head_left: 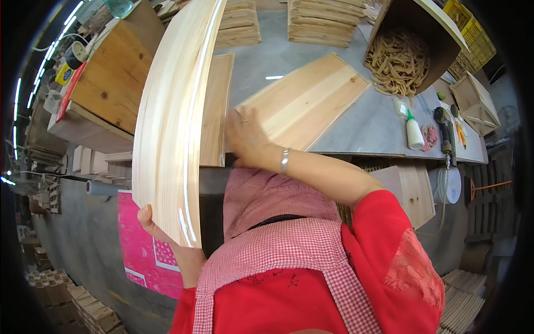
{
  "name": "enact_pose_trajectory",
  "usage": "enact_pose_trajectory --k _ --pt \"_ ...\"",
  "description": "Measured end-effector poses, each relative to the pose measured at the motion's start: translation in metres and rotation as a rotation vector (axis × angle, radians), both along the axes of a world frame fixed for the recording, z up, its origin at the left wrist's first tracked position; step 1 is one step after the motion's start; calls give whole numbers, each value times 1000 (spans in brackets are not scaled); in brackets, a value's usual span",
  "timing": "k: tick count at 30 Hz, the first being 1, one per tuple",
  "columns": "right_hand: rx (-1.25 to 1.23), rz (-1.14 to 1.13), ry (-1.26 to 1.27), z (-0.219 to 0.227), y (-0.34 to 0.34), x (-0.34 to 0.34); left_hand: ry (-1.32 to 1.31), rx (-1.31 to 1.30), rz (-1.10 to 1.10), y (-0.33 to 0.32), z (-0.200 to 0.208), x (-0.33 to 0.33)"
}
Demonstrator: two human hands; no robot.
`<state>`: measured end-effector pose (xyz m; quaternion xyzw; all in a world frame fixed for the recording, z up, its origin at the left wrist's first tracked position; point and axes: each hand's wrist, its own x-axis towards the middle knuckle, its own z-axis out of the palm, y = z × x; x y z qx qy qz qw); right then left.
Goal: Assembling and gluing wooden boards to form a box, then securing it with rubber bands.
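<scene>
My left hand (158, 231) grips the lower end of a long pale wooden panel (167, 128), its thumb at the left edge and its other fingers hidden behind the wood. The panel stands tilted up on my left, with glossy light streaks along its right side. My right hand (247, 133) is blurred, reaching left across the table edge, so I cannot make out its fingers. It is close to a flat, tapered wooden panel (311, 103) lying on the grey table (256, 72). Another wooden board (217, 111) is partly hidden behind the raised panel.
Stacks of wooden panels (322, 22) stand at the back. At the far right, a tipped wooden box (445, 22) holds rubber-like bands (397, 61). A white glue bottle (413, 133), a pink cloth (429, 137) and a black air tool (445, 131) lie nearby. Left stands a wooden cabinet (114, 78).
</scene>
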<state>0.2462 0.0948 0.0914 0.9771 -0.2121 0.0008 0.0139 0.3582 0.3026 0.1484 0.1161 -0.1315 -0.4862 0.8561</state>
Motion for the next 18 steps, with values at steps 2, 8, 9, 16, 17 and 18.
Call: enact_pose_trajectory --k 2,8,9,16,17,18 --pt "-98 -258 8 -52 -14 -32 9 13 -20 -12 -2 -6" --pt "435 -128 -268 -42 33 -98 44 100 -48 -24 -17 -4" --pt "436 -129 -268 -53 40 -106 26 123 -42 -27 -18 -6" --pt "-66 -207 -127 -46 10 -66 9 153 -75 -45 -16 -13" --pt "-76 -269 -66 -56 1 -59 9 153 -81 -47 -14 -13" --pt "-109 -259 -68 -66 -4 -62 -8 180 -64 -45 -14 -12"
